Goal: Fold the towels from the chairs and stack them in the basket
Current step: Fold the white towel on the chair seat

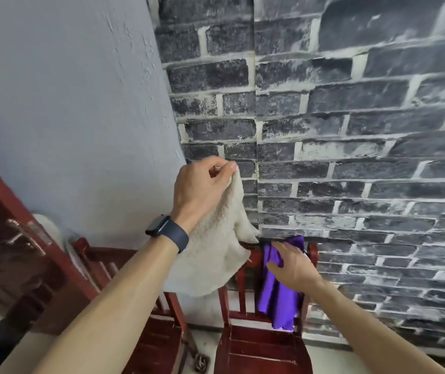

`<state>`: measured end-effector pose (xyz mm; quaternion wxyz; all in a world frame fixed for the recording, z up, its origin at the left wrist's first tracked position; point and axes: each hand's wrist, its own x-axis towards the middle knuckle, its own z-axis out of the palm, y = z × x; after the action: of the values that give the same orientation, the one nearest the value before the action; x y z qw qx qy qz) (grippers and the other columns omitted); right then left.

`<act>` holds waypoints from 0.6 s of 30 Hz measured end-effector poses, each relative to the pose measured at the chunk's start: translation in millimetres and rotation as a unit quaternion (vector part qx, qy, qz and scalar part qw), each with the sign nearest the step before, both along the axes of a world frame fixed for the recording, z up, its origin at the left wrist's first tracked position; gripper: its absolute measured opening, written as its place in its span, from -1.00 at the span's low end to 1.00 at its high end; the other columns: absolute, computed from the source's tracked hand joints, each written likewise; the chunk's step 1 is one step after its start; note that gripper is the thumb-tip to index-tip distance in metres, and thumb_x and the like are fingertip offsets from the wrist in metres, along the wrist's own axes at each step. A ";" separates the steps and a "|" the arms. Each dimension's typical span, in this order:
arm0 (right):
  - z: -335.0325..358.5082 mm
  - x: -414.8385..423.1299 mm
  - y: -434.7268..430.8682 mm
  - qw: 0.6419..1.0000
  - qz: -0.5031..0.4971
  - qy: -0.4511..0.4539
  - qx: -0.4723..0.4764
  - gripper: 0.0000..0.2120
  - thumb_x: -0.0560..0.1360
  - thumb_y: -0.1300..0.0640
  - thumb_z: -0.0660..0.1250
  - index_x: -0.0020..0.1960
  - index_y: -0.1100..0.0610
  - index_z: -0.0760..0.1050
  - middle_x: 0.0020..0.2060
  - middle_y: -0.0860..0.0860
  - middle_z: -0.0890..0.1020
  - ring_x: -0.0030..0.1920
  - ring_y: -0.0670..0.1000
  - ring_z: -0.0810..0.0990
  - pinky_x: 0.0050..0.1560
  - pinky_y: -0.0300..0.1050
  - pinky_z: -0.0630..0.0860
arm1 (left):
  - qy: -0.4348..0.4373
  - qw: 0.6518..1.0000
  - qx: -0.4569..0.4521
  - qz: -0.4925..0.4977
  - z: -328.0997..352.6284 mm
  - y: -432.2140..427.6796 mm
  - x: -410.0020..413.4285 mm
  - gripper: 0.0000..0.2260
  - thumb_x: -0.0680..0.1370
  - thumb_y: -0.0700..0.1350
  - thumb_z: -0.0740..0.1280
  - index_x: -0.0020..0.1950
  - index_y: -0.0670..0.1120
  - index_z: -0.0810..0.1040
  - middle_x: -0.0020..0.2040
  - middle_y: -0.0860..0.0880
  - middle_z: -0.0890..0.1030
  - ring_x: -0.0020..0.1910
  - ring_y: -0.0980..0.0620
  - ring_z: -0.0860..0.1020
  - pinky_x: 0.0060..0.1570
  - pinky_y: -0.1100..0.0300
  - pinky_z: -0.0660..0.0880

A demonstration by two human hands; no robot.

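My left hand (202,187) pinches a corner of a cream towel (216,255) and holds it up in front of the wall, so the cloth hangs down over the chair backs. A purple towel (278,300) is draped over the top rail of the right red wooden chair (253,346). My right hand (291,268) lies on the purple towel near the rail, fingers fairly straight; a grip on the cloth cannot be made out. No basket is in view.
A second red chair (159,341) stands left of the first, both backed against a dark brick-patterned wall (351,157). A grey plaster wall (67,117) and a red-brown door with a handle (13,238) are on the left.
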<state>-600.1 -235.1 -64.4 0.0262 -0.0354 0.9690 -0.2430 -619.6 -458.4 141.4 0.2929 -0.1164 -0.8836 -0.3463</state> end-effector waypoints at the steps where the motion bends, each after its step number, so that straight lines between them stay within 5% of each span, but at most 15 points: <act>1: 5.6 16.8 -1.4 0.998 -0.015 -0.005 -0.064 -0.35 0.55 -0.19 0.27 0.55 0.07 0.28 0.47 0.03 0.42 0.50 0.08 0.31 0.46 -0.10 0.22 | 0.004 1.000 0.010 0.008 9.2 4.1 11.0 -0.74 0.54 0.20 0.33 -0.07 0.07 0.70 -0.20 0.19 0.69 -0.19 0.20 0.62 -0.11 0.12 0.59; 4: 20.2 69.7 -7.7 0.946 -0.045 -0.102 -0.303 -0.32 0.43 -0.35 0.37 0.40 0.04 0.48 0.36 0.01 0.55 0.35 0.02 0.50 0.31 -0.17 0.35 | -0.005 1.000 0.025 0.014 26.5 19.6 45.2 -0.73 0.52 0.23 0.35 -0.12 0.08 0.71 -0.24 0.22 0.68 -0.20 0.25 0.62 -0.07 0.16 0.59; 6: 24.9 102.0 -13.6 0.903 -0.053 -0.171 -0.391 -0.28 0.27 -0.53 0.31 0.16 0.00 0.62 0.26 0.06 0.63 0.30 0.05 0.55 0.26 -0.05 0.43 | -0.020 0.999 0.046 0.018 30.1 30.1 68.1 -0.72 0.51 0.24 0.35 -0.17 0.08 0.70 -0.29 0.22 0.67 -0.22 0.23 0.63 -0.06 0.14 0.59; 8: 29.6 132.0 -18.2 0.850 -0.058 -0.250 -0.460 -0.33 0.33 -0.55 0.28 0.08 -0.02 0.65 0.16 -0.01 0.69 0.23 -0.02 0.60 0.14 -0.04 0.47 | -0.037 0.997 0.069 0.023 29.7 38.9 89.1 -0.73 0.51 0.23 0.36 -0.19 0.09 0.70 -0.32 0.22 0.66 -0.24 0.18 0.64 -0.05 0.11 0.61; 11: 28.0 170.8 -19.2 0.761 -0.104 -0.327 -0.551 -0.35 0.37 -0.54 0.25 0.25 -0.14 0.55 0.17 -0.12 0.66 0.15 -0.03 0.63 0.12 0.04 0.50 | -0.054 0.995 0.073 0.037 23.6 47.8 116.2 -0.72 0.52 0.21 0.35 -0.23 0.07 0.70 -0.33 0.21 0.66 -0.27 0.15 0.64 -0.06 0.10 0.61; 15: 5.5 206.9 -11.0 0.648 -0.264 -0.371 -0.610 0.19 0.09 -0.59 0.41 0.51 0.09 0.31 0.41 0.24 0.39 0.30 0.27 0.48 0.25 0.33 0.44 | -0.092 0.989 0.093 0.066 11.3 52.9 138.5 -0.69 0.54 0.20 0.34 -0.27 0.07 0.69 -0.35 0.20 0.66 -0.27 0.14 0.63 -0.08 0.16 0.59; 18: -12.2 236.1 -7.0 0.604 -0.303 -0.367 -0.639 0.12 0.21 -0.51 0.43 0.53 0.14 0.25 0.40 0.26 0.40 0.31 0.27 0.45 0.34 0.30 0.40 | -0.122 0.982 0.122 0.073 3.5 57.3 149.6 -0.66 0.54 0.19 0.33 -0.31 0.03 0.68 -0.36 0.19 0.65 -0.27 0.11 0.63 -0.12 0.19 0.57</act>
<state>-363.9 -242.1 -76.6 0.2749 0.3448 0.4311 -0.7872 -469.9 -401.2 144.9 0.2189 0.0279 -0.8699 -0.4410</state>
